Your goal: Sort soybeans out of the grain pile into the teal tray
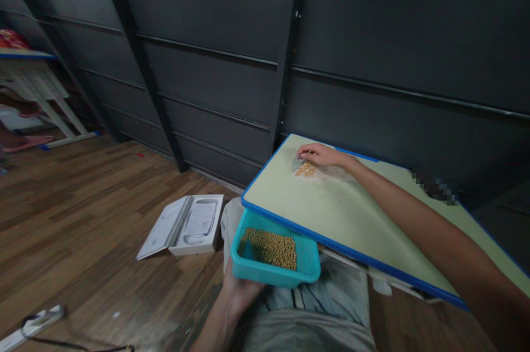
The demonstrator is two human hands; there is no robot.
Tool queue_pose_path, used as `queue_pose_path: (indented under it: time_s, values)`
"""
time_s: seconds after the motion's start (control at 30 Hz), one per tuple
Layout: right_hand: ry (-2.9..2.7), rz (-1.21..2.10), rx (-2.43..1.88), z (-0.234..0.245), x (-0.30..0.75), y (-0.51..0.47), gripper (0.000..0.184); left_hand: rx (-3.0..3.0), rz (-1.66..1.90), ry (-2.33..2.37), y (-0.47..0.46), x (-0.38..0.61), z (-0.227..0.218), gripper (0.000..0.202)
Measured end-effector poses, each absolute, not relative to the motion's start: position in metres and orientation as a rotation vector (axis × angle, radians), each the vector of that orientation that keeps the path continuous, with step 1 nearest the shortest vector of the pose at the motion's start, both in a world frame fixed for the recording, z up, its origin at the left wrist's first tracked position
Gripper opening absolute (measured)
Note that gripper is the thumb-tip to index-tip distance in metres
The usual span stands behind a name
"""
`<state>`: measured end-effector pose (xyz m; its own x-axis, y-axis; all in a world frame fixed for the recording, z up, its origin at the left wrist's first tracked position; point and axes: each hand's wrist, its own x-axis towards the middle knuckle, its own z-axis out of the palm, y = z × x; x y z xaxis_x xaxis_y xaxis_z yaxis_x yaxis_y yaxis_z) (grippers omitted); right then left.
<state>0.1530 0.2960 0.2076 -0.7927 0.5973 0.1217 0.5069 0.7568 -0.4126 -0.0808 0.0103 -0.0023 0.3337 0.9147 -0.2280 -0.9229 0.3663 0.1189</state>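
Note:
My left hand (244,288) grips a turquoise plastic tub (308,258) from below, over my lap and against the table's front edge. A layer of round yellow-tan beans (271,247) covers much of its bottom. My right hand (314,153) is bent over the far left part of the tabletop, its fingers curled around a small, see-through greyish thing (297,164) whose kind is unclear. Just below these fingers lies a heap of orange-yellow kernels or beans (306,169). Fine whitish grains (321,176) are spread beside the heap and under my wrist.
The pale green tabletop (285,197) has a blue rim. An open white box (199,225) lies on the wooden floor (103,203) to the left. A white power strip (39,324) with a black cable is at lower left. Dark wall panels (215,4) stand behind; another desk (28,62) is far left.

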Motion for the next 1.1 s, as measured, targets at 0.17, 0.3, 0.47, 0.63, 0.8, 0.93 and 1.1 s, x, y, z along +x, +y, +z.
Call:
queue_pose_path:
  time_s: [0.17, 0.3, 0.47, 0.63, 0.8, 0.93, 1.1]
  values:
    - [-2.718, 0.506, -0.800, 0.209, 0.149, 0.279, 0.023, -0.048, 1.180, 0.329, 0.012, -0.078, -0.008, 0.040]
    - [-2.738, 0.450, -0.778, 0.208, 0.150, 0.265, 0.024, -0.009, 1.183, 0.294, 0.010, -0.073, -0.002, 0.038]
    - [-2.722, 0.356, -0.801, 0.207, 0.154, 0.244, 0.024, 0.009, 1.169, 0.313, 0.009, -0.071, 0.006, 0.037]
    - [-2.695, 0.287, -0.831, 0.211, 0.157, 0.219, 0.025, 0.001, 1.182, 0.340, 0.010, -0.072, 0.006, 0.036]
    - [-2.626, 0.273, -0.873, 0.213, 0.162, 0.207, 0.024, 0.003, 1.172, 0.313, 0.009, -0.071, 0.006, 0.035]
    - [-2.474, 0.271, -0.927, 0.207, 0.166, 0.209, 0.024, 0.005, 1.198, 0.319, 0.009, -0.071, 0.005, 0.036]
    - [-2.375, 0.224, -1.036, 0.197, 0.170, 0.211, 0.025, -0.012, 1.199, 0.363, 0.009, -0.071, 0.004, 0.039]
